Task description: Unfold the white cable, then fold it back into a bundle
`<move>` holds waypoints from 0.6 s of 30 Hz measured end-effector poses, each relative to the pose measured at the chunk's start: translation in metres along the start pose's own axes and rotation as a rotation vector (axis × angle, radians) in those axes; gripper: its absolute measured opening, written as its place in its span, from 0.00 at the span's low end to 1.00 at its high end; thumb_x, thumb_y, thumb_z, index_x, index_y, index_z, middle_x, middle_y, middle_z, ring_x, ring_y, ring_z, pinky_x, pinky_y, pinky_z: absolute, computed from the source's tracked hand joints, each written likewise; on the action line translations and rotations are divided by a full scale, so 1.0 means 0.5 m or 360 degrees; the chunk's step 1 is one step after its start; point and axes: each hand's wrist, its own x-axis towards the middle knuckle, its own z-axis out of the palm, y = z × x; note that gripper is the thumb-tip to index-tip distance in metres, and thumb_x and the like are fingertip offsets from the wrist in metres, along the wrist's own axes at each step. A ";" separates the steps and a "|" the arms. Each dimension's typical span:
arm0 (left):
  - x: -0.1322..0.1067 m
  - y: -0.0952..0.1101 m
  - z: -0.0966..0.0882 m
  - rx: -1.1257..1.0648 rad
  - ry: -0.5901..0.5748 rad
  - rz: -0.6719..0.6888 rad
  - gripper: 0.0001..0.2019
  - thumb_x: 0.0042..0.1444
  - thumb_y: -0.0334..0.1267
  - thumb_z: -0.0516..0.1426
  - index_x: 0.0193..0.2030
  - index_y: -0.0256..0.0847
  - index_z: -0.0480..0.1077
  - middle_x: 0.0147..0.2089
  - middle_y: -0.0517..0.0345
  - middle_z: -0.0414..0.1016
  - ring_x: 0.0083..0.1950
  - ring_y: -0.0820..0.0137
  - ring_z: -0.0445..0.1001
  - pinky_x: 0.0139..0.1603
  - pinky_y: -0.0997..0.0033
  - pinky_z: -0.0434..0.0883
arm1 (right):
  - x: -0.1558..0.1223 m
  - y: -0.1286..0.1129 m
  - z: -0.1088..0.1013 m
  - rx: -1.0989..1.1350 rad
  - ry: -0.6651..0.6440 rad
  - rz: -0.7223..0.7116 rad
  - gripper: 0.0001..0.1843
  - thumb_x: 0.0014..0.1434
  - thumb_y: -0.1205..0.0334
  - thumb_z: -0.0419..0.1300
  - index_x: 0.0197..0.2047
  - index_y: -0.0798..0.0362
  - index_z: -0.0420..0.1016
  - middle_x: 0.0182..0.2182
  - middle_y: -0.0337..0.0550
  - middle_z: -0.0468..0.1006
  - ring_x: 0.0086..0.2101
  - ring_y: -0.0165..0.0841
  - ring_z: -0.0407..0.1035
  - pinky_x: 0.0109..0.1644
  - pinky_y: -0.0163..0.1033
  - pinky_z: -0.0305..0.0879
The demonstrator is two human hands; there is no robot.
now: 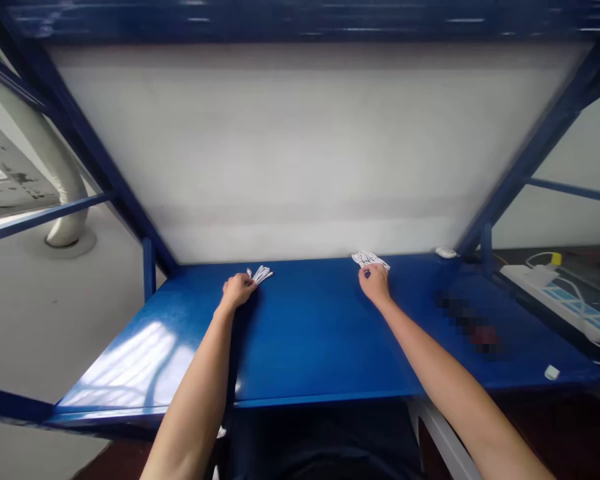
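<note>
On the blue shelf (300,333), my left hand (237,291) is closed round one end of a bundled white cable (263,274), whose folded loops fan out to the right of my fingers. Further right, near the shelf's back edge, my right hand (375,283) pinches the near edge of a flat white piece with black marks (369,259). Whether that piece is paper, cloth or a bag is too small to tell. My fingertips partly hide both things.
A small white object (446,253) lies at the back right. A white power strip (563,300) with plugged cables sits at the far right, and a small white block (552,373) near the front edge. Blue frame posts (150,267) stand at the sides, before a white wall (305,153).
</note>
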 end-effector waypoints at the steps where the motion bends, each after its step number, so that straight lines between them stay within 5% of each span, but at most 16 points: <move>1: -0.005 0.018 0.005 -0.0020 -0.0022 0.0126 0.10 0.54 0.42 0.56 0.38 0.43 0.76 0.53 0.54 0.74 0.52 0.62 0.71 0.49 0.69 0.65 | 0.000 -0.002 -0.002 -0.0011 0.0006 0.0004 0.09 0.54 0.62 0.53 0.28 0.53 0.73 0.34 0.50 0.70 0.43 0.42 0.62 0.53 0.48 0.57; 5: -0.043 0.110 0.036 -0.0103 -0.0104 0.0653 0.09 0.55 0.40 0.55 0.35 0.43 0.77 0.51 0.54 0.75 0.51 0.64 0.71 0.51 0.71 0.64 | -0.003 -0.018 -0.014 0.0007 -0.0003 -0.0071 0.08 0.55 0.63 0.53 0.28 0.54 0.73 0.35 0.51 0.71 0.43 0.42 0.63 0.52 0.47 0.58; 8: -0.078 0.167 0.054 -0.0148 -0.0175 0.0934 0.09 0.57 0.40 0.55 0.35 0.44 0.77 0.53 0.54 0.73 0.51 0.64 0.71 0.53 0.69 0.64 | -0.013 -0.048 -0.032 0.0220 -0.0335 -0.0246 0.10 0.57 0.62 0.53 0.30 0.54 0.73 0.33 0.48 0.73 0.39 0.39 0.67 0.47 0.43 0.62; 13: -0.106 0.198 0.058 -0.0203 -0.0251 0.1003 0.09 0.56 0.42 0.55 0.37 0.43 0.75 0.54 0.52 0.71 0.53 0.61 0.69 0.54 0.65 0.64 | -0.047 -0.125 -0.065 0.0521 -0.1062 -0.0539 0.10 0.57 0.55 0.58 0.33 0.52 0.76 0.32 0.42 0.76 0.33 0.33 0.68 0.38 0.37 0.63; 18: -0.106 0.196 0.059 -0.0205 -0.0245 0.1029 0.08 0.56 0.41 0.56 0.38 0.43 0.74 0.53 0.52 0.72 0.52 0.61 0.69 0.54 0.64 0.63 | -0.069 -0.164 -0.068 0.0488 -0.1197 -0.0685 0.08 0.55 0.56 0.62 0.32 0.51 0.76 0.33 0.43 0.75 0.36 0.34 0.68 0.38 0.37 0.62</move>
